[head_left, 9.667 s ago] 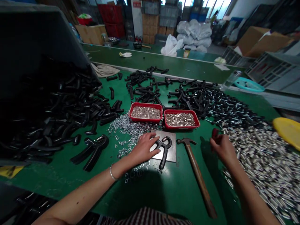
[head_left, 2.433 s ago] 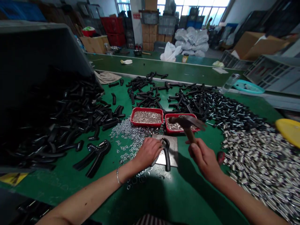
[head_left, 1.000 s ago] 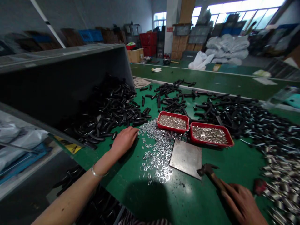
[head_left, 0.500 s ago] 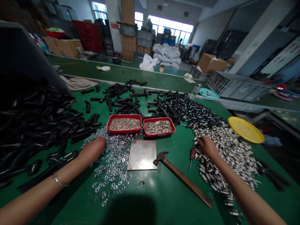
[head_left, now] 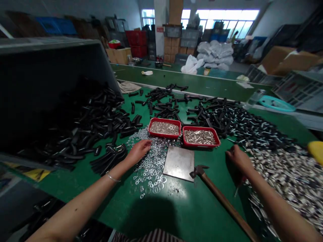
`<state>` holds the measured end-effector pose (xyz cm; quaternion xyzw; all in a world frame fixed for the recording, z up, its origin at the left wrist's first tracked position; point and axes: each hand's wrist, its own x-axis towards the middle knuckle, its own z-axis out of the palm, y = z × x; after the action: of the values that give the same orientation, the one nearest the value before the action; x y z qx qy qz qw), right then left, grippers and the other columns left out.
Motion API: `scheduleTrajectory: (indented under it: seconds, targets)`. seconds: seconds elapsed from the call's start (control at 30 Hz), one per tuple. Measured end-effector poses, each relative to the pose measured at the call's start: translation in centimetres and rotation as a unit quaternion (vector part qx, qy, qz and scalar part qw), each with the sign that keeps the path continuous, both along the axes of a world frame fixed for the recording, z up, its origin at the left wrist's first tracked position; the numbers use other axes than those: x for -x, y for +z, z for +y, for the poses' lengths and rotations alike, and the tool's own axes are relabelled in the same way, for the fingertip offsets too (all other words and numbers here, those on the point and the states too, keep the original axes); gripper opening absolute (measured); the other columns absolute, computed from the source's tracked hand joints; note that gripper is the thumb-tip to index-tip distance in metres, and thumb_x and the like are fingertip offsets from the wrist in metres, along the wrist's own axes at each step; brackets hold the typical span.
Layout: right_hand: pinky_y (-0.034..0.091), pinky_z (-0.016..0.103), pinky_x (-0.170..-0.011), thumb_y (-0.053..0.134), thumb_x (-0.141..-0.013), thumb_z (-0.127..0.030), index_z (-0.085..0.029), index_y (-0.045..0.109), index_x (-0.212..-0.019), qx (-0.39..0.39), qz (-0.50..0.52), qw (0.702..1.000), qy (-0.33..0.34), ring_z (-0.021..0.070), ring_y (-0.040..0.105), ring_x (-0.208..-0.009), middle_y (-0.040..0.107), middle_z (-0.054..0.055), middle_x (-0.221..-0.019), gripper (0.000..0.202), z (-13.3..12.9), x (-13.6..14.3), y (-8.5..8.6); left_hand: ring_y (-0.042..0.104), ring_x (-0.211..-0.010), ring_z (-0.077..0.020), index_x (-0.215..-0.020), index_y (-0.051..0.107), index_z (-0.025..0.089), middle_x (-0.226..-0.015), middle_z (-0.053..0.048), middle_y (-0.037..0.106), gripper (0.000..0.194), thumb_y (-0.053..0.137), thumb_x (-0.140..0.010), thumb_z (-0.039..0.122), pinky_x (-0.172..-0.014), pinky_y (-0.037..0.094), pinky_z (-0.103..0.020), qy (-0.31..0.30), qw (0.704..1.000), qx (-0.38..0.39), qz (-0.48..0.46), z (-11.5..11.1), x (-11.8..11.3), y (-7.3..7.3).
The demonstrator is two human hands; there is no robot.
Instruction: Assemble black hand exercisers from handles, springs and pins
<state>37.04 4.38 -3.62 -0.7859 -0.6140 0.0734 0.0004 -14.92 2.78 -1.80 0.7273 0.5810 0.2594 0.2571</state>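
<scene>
My left hand (head_left: 141, 150) is over the heap of small metal washers (head_left: 152, 168), just below the left red tray (head_left: 164, 135). Its fingers are bent together, and anything between them is too small to make out. Beside the pile of short silver metal sleeves (head_left: 285, 174), my right hand (head_left: 238, 158) is closed above the green table; what it holds, if anything, is hidden. A flat metal plate (head_left: 179, 164) lies between the hands. Touching its right side is the head of a claw hammer (head_left: 222, 196). The screwdriver (head_left: 242, 180) is partly covered by my right wrist.
A second red tray (head_left: 201, 145) holds small metal pins. Black curved handle parts (head_left: 101, 117) spill from a large tipped bin (head_left: 107, 64) at left. Black parts with bolts (head_left: 254, 124) lie at back right. A yellow lid (head_left: 316, 151) is at the right edge.
The view has swung left, so the table appears shifted right. My right hand has moved off the sleeves toward the middle. My left hand has shifted right across the washers, toward the plate.
</scene>
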Motion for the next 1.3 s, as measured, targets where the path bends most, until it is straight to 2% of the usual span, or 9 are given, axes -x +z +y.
scheduleTrajectory:
  seconds: [0.2,0.43,0.57,0.7,0.83,1.03,1.1,1.2,1.3]
  targets:
    - [0.054,0.037,-0.068,0.053,-0.087,-0.053,-0.016,0.051,-0.128,-0.059,0.328,0.943,0.007,0.0257,0.067,-0.078,0.068,0.014,-0.099,0.055,-0.2,-1.0,0.6,0.064,-0.106,-0.0231,-0.111,0.065,0.018,-0.112,-0.009,0.069,0.025,0.047,-0.095,0.023,-0.097,0.049,-0.038,0.001,0.993,-0.048,0.111,-1.0,2.6,1.7]
    - [0.052,0.040,-0.074,0.053,-0.087,-0.048,-0.013,0.059,-0.130,0.040,0.222,0.966,0.127,0.0307,0.068,-0.089,0.072,0.018,-0.105,0.056,-1.0,2.0,2.5,0.064,-0.094,-0.0230,-0.102,0.064,0.018,-0.103,-0.011,0.066,0.017,0.051,-0.095,0.023,-0.083,0.050,-0.033,-0.044,0.970,-0.027,0.237,-0.4,-1.9,0.5]
    - [0.051,0.036,-0.075,0.061,-0.082,-0.040,-0.013,0.061,-0.130,0.057,0.240,0.964,0.099,0.0267,0.066,-0.087,0.073,0.014,-0.103,0.055,-2.1,3.8,4.3,0.063,-0.092,-0.0236,-0.096,0.060,0.017,-0.099,-0.011,0.065,0.013,0.049,-0.095,0.023,-0.082,0.049,-0.033,-0.028,0.963,-0.037,0.267,-0.2,-3.1,-0.1]
    - [0.045,0.026,-0.057,0.062,-0.086,-0.046,-0.019,0.056,-0.136,0.110,0.418,0.899,0.068,0.0140,0.057,-0.066,0.070,0.006,-0.101,0.057,-4.1,5.6,5.7,0.063,-0.088,-0.0232,-0.097,0.058,0.017,-0.096,-0.009,0.065,0.013,0.047,-0.096,0.025,-0.082,0.049,-0.036,-0.003,0.987,-0.055,0.151,-0.6,-2.8,-0.5]
    - [0.038,0.022,-0.052,0.071,-0.084,-0.043,-0.017,0.061,-0.129,0.136,0.626,0.767,0.033,0.0075,0.046,-0.059,0.067,0.005,-0.095,0.052,-5.7,8.4,5.4,0.064,-0.085,-0.0188,-0.101,0.062,0.018,-0.094,-0.005,0.067,0.014,0.055,-0.093,0.028,-0.081,0.051,-0.034,-0.013,0.998,-0.034,-0.059,-2.1,-5.2,0.7]
    - [0.035,0.021,-0.049,0.075,-0.082,-0.035,-0.016,0.068,-0.120,0.153,0.787,0.598,0.008,0.0069,0.041,-0.056,0.063,0.003,-0.083,0.043,-7.4,13.2,4.5,0.064,-0.107,-0.0208,-0.089,0.071,0.020,-0.116,-0.009,0.068,0.008,0.069,-0.084,0.026,-0.097,0.049,-0.040,-0.190,0.933,0.097,-0.288,-3.5,-12.4,2.9]
    - [0.034,0.020,-0.047,0.076,-0.081,-0.034,-0.017,0.069,-0.117,0.143,0.809,0.569,-0.001,0.0067,0.039,-0.054,0.062,0.002,-0.080,0.040,-8.0,14.3,4.3,0.064,-0.110,-0.0223,-0.091,0.071,0.018,-0.125,-0.011,0.066,0.014,0.073,-0.081,0.028,-0.098,0.049,-0.042,-0.226,0.881,0.179,-0.375,-3.5,-14.1,2.7]
    - [0.034,0.020,-0.046,0.076,-0.081,-0.034,-0.019,0.067,-0.120,0.116,0.829,0.546,0.003,0.0061,0.037,-0.052,0.060,0.000,-0.077,0.043,-8.5,15.0,4.2,0.070,-0.089,-0.0200,-0.094,0.069,0.014,-0.102,-0.010,0.072,0.029,0.079,-0.076,0.034,-0.088,0.055,-0.040,-0.200,0.811,0.287,-0.469,-3.7,-15.5,2.1]
    - [0.037,0.021,-0.051,0.077,-0.081,-0.033,-0.022,0.062,-0.128,0.093,0.813,0.575,0.011,0.0084,0.048,-0.060,0.064,0.002,-0.084,0.051,-9.0,14.8,4.6,0.070,-0.083,-0.0193,-0.092,0.070,0.012,-0.091,-0.008,0.073,0.034,0.082,-0.072,0.035,-0.085,0.056,-0.037,-0.163,0.807,0.291,-0.486,-4.0,-16.1,1.9]
